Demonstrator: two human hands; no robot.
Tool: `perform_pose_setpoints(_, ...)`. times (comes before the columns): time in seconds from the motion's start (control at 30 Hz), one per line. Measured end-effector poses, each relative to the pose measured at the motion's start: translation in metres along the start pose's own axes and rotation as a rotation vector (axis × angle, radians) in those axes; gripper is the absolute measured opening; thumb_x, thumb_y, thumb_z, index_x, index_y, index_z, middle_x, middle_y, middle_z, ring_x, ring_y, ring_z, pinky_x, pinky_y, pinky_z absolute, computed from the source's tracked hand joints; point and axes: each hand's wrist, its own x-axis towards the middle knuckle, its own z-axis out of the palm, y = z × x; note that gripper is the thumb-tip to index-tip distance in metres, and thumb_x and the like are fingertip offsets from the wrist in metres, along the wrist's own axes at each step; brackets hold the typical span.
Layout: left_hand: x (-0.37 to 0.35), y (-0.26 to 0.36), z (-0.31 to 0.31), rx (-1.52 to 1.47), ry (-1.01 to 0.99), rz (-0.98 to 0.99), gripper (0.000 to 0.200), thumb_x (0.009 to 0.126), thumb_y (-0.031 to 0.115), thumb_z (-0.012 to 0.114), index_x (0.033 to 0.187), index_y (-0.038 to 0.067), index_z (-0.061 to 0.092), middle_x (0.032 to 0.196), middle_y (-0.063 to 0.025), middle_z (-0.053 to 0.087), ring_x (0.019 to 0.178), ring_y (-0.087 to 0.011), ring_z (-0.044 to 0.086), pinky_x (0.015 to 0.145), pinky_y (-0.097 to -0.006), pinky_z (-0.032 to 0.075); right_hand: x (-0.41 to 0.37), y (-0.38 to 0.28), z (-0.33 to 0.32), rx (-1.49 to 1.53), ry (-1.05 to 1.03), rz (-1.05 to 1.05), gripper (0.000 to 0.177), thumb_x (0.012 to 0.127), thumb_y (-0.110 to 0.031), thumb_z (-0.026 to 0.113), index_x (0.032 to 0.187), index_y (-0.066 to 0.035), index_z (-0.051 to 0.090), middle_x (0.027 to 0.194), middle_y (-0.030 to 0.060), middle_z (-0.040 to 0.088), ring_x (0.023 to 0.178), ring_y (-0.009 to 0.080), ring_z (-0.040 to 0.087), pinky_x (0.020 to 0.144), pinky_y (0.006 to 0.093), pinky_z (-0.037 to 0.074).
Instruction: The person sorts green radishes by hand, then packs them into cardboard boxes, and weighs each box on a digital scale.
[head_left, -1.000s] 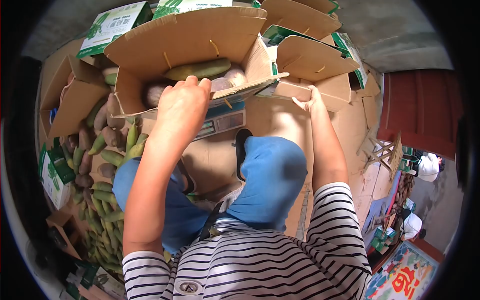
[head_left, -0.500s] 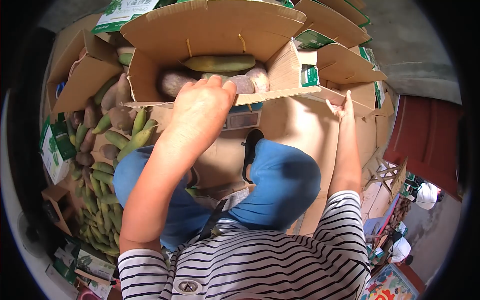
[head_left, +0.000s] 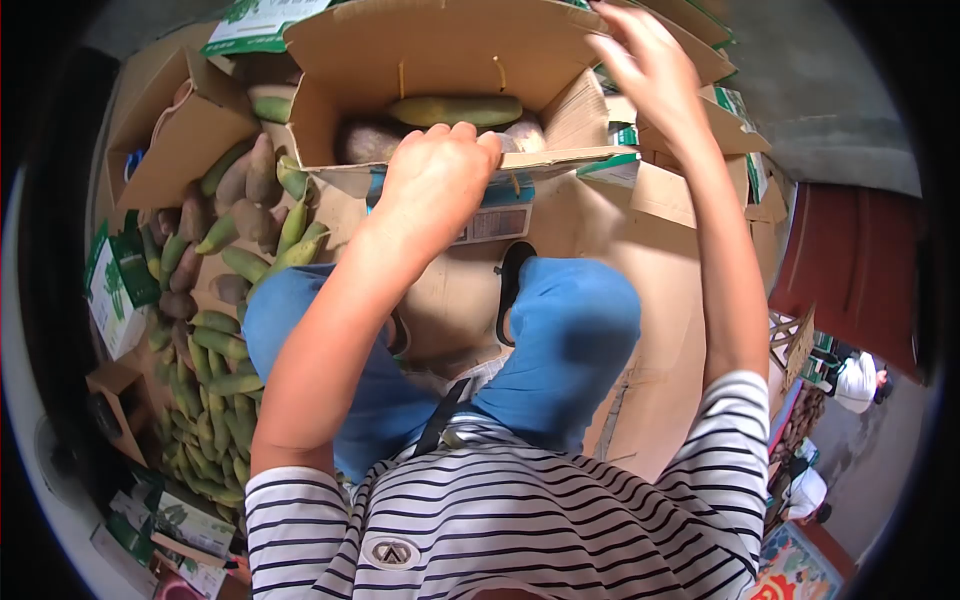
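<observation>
An open cardboard box (head_left: 430, 45) tilts toward me at the top of the view. Inside it lie a long green radish-like vegetable (head_left: 455, 110) and some purplish ones (head_left: 367, 142), partly hidden by my hand and the box's front edge. My left hand (head_left: 440, 185) is closed over that front edge, fingers curled to the inner side. My right hand (head_left: 655, 80) is raised beside the box's right end, thumb and fingers apart, with nothing visible in it. Just behind that hand stand other open cardboard boxes (head_left: 665, 190).
A large heap of green and purplish vegetables (head_left: 215, 370) lies on my left. Another open box (head_left: 185, 145) stands at the upper left. A blue printed box (head_left: 498, 222) is under the tilted box. Cardboard (head_left: 660, 330) covers the floor. Other people (head_left: 855, 382) are far right.
My right hand has let go of the box on the right and risen up and leftward. The box in my left hand has shifted slightly right and up in view.
</observation>
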Motion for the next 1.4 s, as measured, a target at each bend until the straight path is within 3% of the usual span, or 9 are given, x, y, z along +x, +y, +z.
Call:
perform_pose_setpoints(0.2, -0.001, 0.001, 0.008, 0.107, 0.096, 0.105, 0.003, 0.078, 0.010, 0.058, 0.080, 0.010, 0.058, 0.077, -0.0051, 0.058, 0.077, -0.0222, 0.061, 0.069, -0.0358, 0.045, 0.064, 0.030, 0.067, -0.231, -0.650, -0.138, 0.038, 0.077, -0.046, 0.072, 0.088, -0.011, 0.064, 0.088, 0.0110, 0.066, 0.087, 0.0296, 0.063, 0.075, 0.0432, 0.050)
perform_pose_setpoints(0.47, -0.009, 0.046, 0.002, 0.067, 0.095, 0.368, 0.004, 0.074, 0.012, 0.059, 0.077, 0.010, 0.057, 0.072, -0.0028, 0.055, 0.071, -0.0208, 0.058, 0.069, -0.0352, 0.043, -0.017, 0.007, -0.029, 0.041, -0.512, -0.019, 0.025, 0.071, -0.015, 0.071, 0.096, -0.012, 0.069, 0.079, 0.0129, 0.066, 0.075, 0.0297, 0.065, 0.067, 0.0404, 0.053)
perform_pose_setpoints(0.63, -0.014, 0.125, -0.009, -0.053, 0.106, 0.716, 0.005, 0.075, 0.015, 0.057, 0.077, 0.011, 0.059, 0.074, -0.0024, 0.056, 0.074, -0.0201, 0.058, 0.072, -0.0340, 0.043, -0.130, 0.020, -0.134, -0.281, -0.566, 0.021, 0.023, 0.086, -0.026, 0.065, 0.103, -0.011, 0.062, 0.085, 0.0100, 0.063, 0.079, 0.0348, 0.059, 0.064, 0.0431, 0.047)
perform_pose_setpoints(0.9, -0.058, 0.303, 0.063, 0.017, -0.320, 1.322, 0.013, 0.078, 0.019, 0.060, 0.086, 0.015, 0.068, 0.078, 0.0013, 0.063, 0.081, -0.0152, 0.061, 0.076, -0.0323, 0.042, -0.448, -0.044, -0.299, -0.284, -0.593, 1.021, 0.031, 0.090, -0.035, 0.060, 0.097, -0.006, 0.069, 0.087, 0.0178, 0.066, 0.083, 0.0364, 0.062, 0.071, 0.0411, 0.048)
perform_pose_setpoints(0.97, -0.070, 0.332, 0.088, -0.204, -0.238, 1.273, 0.011, 0.078, 0.017, 0.060, 0.081, 0.014, 0.070, 0.078, 0.0004, 0.066, 0.077, -0.0178, 0.063, 0.074, -0.0342, 0.042, -0.544, -0.070, -0.327, -0.218, -0.525, 1.321, 0.036, 0.090, -0.038, 0.061, 0.104, -0.007, 0.070, 0.089, 0.0163, 0.069, 0.079, 0.0295, 0.066, 0.071, 0.0374, 0.050)
perform_pose_setpoints(1.03, -0.073, 0.345, 0.083, -0.410, -0.175, 1.212, 0.011, 0.077, 0.015, 0.060, 0.082, 0.012, 0.069, 0.079, -0.0008, 0.066, 0.077, -0.0198, 0.063, 0.074, -0.0349, 0.043, -0.628, -0.105, -0.339, -0.427, -0.941, 1.642, 0.037, 0.089, -0.039, 0.061, 0.104, -0.006, 0.069, 0.088, 0.0165, 0.070, 0.079, 0.0297, 0.067, 0.073, 0.0377, 0.051)
perform_pose_setpoints(1.1, -0.056, 0.334, 0.038, -0.591, -0.134, 1.129, 0.017, 0.074, 0.014, 0.060, 0.090, 0.011, 0.066, 0.081, -0.0024, 0.063, 0.080, -0.0211, 0.061, 0.079, -0.0345, 0.045, -0.740, -0.170, -0.344, -0.517, -0.284, 1.467, 0.036, 0.089, -0.040, 0.060, 0.096, -0.005, 0.069, 0.083, 0.0180, 0.069, 0.077, 0.0322, 0.067, 0.071, 0.0409, 0.050)
perform_pose_setpoints(1.3, 0.003, 0.212, -0.013, -0.487, -0.105, 0.800, 0.019, 0.077, -0.001, 0.063, 0.096, 0.003, 0.063, 0.092, -0.0113, 0.065, 0.084, -0.0287, 0.063, 0.075, -0.0374, 0.051, -0.746, -0.216, -0.373, -0.488, -0.476, 1.974, 0.040, 0.087, -0.041, 0.061, 0.089, -0.001, 0.069, 0.082, 0.0217, 0.068, 0.080, 0.0357, 0.068, 0.072, 0.0432, 0.050)
perform_pose_setpoints(1.4, 0.012, 0.165, -0.024, -0.611, -0.189, 0.493, 0.011, 0.089, 0.003, 0.061, 0.099, 0.001, 0.063, 0.093, -0.0138, 0.065, 0.084, -0.0294, 0.064, 0.075, -0.0349, 0.050, -0.838, -0.260, -0.374, -0.414, -0.053, 2.164, 0.040, 0.082, -0.041, 0.068, 0.082, -0.001, 0.067, 0.067, 0.0099, 0.063, 0.054, 0.0226, 0.058, 0.051, 0.0355, 0.045)
